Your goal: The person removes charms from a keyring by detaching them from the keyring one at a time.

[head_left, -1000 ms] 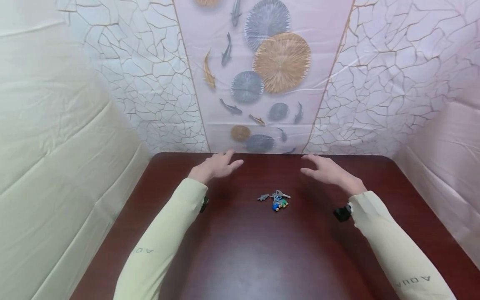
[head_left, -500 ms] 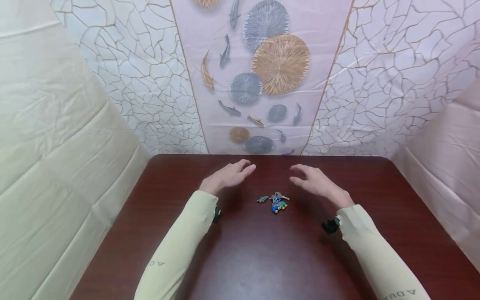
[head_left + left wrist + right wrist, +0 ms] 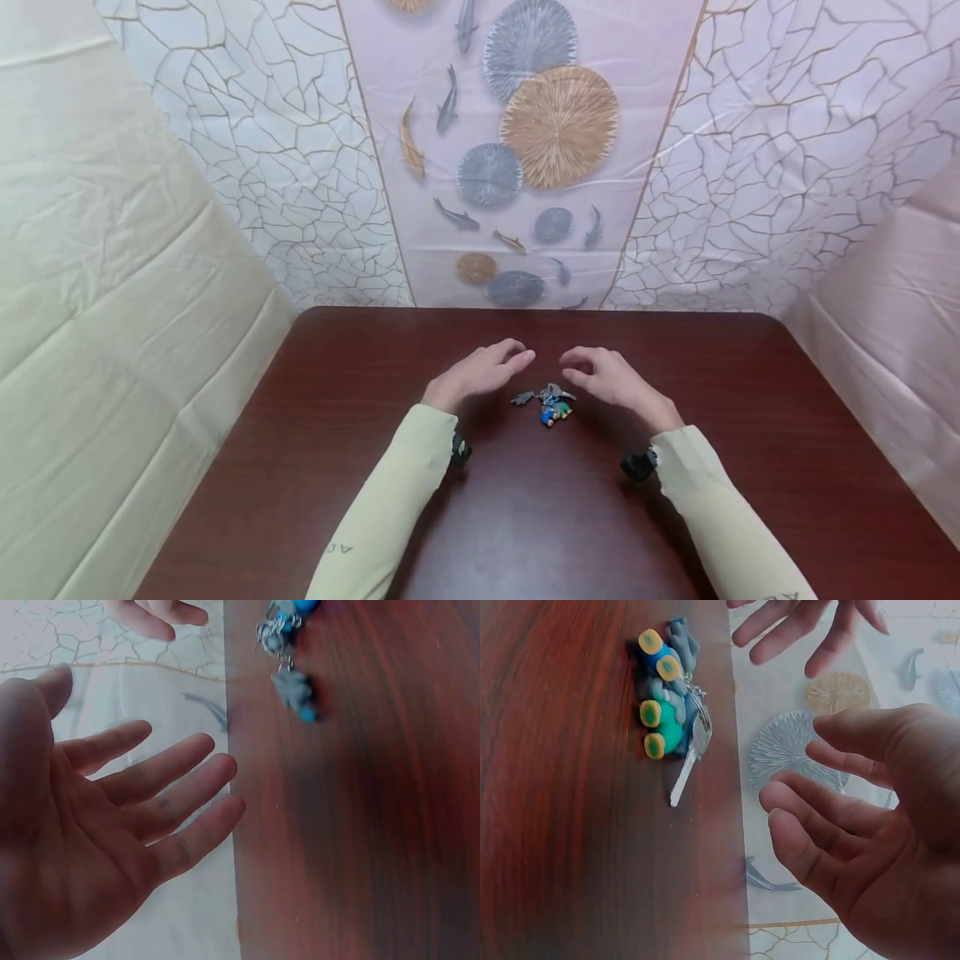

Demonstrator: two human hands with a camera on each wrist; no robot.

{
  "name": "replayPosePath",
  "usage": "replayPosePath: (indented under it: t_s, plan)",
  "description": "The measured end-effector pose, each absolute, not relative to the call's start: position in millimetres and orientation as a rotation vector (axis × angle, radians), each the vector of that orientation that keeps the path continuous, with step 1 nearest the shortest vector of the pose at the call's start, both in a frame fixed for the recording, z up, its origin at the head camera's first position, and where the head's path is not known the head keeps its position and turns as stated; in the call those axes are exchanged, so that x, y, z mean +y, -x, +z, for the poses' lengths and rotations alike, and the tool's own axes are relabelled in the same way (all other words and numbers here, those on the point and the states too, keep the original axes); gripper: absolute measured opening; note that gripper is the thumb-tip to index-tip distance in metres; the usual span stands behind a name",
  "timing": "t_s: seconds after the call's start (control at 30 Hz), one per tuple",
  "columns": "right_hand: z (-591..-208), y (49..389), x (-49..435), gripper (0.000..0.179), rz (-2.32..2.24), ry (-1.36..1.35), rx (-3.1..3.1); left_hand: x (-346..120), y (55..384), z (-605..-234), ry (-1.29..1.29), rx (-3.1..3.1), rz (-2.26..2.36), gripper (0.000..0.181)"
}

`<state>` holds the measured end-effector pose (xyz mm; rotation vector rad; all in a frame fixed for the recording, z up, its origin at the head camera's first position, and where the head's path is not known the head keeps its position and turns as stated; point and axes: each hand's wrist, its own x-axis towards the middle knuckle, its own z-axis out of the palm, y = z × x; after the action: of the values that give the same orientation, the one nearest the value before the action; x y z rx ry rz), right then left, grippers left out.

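Observation:
A bunch of keys with small figure charms (image 3: 553, 404) lies on the dark red-brown table (image 3: 525, 517). In the right wrist view a silver key (image 3: 682, 776) points away from a blue charm (image 3: 658, 656) and a green charm (image 3: 664, 727); a grey charm (image 3: 294, 691) shows in the left wrist view. My left hand (image 3: 483, 371) hovers just left of and behind the bunch, fingers spread and loosely bent, holding nothing. On the other side my right hand (image 3: 607, 377) hovers above and to the right of it, fingers relaxed, also holding nothing. Neither hand touches the keys.
Behind the table's far edge hangs a cloth (image 3: 495, 233) printed with fish and round discs. Pale cloth walls (image 3: 135, 333) slope down along both sides. Each wrist carries a small black device (image 3: 639, 465) below the cuff.
Both hands have moved inward and nearer to me, closing in from either side of the keys. The keys have stayed where they lie on the table.

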<state>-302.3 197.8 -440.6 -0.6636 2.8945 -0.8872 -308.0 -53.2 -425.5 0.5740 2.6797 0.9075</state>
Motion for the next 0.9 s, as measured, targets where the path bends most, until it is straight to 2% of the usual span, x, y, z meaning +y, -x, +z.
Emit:
replayPosePath:
  t_s: [0.53,0.9]
  plan:
    - [-463,299,191,0.009,-0.958,0.521,2.772,-23,299,-450,-0.525,2.688,0.753,0.027]
    - [-475,297,181,0.009,-0.948,0.506,2.803,-3,291,-462,-0.405,2.802,0.633,0.023]
